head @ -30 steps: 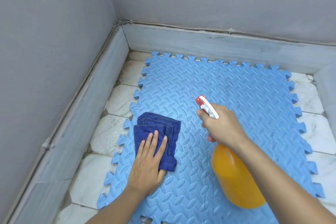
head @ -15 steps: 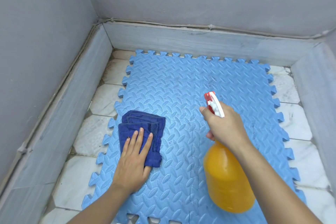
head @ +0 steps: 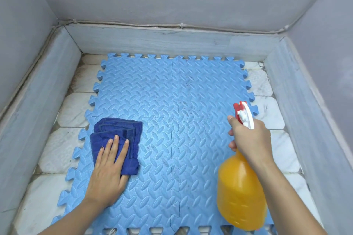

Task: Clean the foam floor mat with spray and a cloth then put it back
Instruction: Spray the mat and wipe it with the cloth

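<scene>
A light blue foam floor mat (head: pixel 172 101) of interlocking tiles lies flat on the tiled floor, with faint dark specks near its middle. A folded dark blue cloth (head: pixel 118 129) rests on the mat's left part. My left hand (head: pixel 108 170) lies flat on the cloth's near half, fingers spread, pressing it down. My right hand (head: pixel 250 139) grips the neck of an orange spray bottle (head: pixel 240 192) held above the mat's right side. Its red and white nozzle (head: pixel 243 112) points away from me toward the mat's far part.
Pale floor tiles (head: pixel 63 145) show around the mat on the left and right. A low grey ledge (head: pixel 172 42) borders the floor on the left, far and right sides, with grey walls above it.
The view has swung right and pulled back, showing the right ledge. My right hand with the bottle has shifted toward the mat's right side. My left hand stays on the cloth.
</scene>
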{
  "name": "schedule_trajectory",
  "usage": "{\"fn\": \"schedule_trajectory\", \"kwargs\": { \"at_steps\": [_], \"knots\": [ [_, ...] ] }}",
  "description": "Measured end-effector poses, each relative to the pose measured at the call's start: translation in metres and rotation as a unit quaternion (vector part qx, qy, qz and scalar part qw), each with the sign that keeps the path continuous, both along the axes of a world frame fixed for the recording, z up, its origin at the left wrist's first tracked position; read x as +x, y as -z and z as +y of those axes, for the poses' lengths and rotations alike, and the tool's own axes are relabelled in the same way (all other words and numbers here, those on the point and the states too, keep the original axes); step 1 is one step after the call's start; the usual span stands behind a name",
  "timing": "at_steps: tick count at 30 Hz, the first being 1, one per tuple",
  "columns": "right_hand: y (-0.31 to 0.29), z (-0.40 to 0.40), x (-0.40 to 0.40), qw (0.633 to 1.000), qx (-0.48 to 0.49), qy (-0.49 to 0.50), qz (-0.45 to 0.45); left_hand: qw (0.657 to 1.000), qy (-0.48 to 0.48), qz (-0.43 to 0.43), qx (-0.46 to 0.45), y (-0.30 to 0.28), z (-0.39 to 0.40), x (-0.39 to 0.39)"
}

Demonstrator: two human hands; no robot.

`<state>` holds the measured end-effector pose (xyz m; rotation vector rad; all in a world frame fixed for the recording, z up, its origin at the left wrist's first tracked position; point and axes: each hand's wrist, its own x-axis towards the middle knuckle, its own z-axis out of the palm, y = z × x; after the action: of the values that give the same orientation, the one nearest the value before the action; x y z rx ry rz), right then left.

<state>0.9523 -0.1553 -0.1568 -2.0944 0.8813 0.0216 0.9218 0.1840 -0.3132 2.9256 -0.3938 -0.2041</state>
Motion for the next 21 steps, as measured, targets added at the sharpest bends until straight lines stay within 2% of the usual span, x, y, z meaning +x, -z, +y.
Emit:
{"fn": "schedule_trajectory", "kwargs": {
  "at_steps": [3, 11, 16, 21],
  "knots": [
    [-0.005, -0.009, -0.012, 1.000, -0.002, 0.013, -0.017, 1.000, 0.002, -0.007, -0.002, 0.001, 0.000, 0.000],
    [-0.002, -0.021, -0.039, 1.000, -0.010, 0.000, 0.016, 1.000, 0.004, -0.014, 0.020, 0.002, -0.003, 0.001],
    [0.002, -0.014, -0.052, 0.998, -0.010, -0.038, 0.058, 1.000, 0.001, 0.007, 0.025, 0.000, -0.002, 0.000],
    [0.013, 0.003, -0.048, 0.993, -0.031, -0.080, 0.079, 1.000, -0.016, 0.010, -0.010, -0.001, -0.003, 0.003]
  ]
}}
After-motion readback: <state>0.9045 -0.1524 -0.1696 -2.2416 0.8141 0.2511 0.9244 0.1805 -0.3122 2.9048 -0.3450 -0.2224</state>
